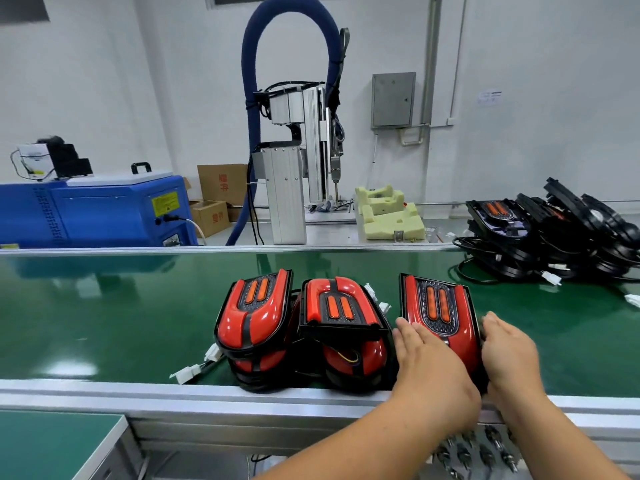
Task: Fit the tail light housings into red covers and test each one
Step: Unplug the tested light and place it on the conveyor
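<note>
A red-covered tail light (437, 313) stands tilted on the green belt (104, 317) near its front edge. My left hand (429, 362) lies flat on its lower left face, fingers straight. My right hand (509, 348) curls round its right edge. To the left sit two more stacks of assembled red tail lights (254, 317) (341, 315), with white connectors (188, 372) trailing from them. A heap of black housings (540, 233) with cables lies at the far right of the belt.
Behind the belt stand a blue machine (104, 213), a silver screwdriving station (298, 161) with a blue hose, yellow foam fixtures (391, 216) and cardboard boxes (221, 195). An aluminium rail (173, 393) runs along the belt's front. Screwdriver bits (481, 452) sit below my wrists.
</note>
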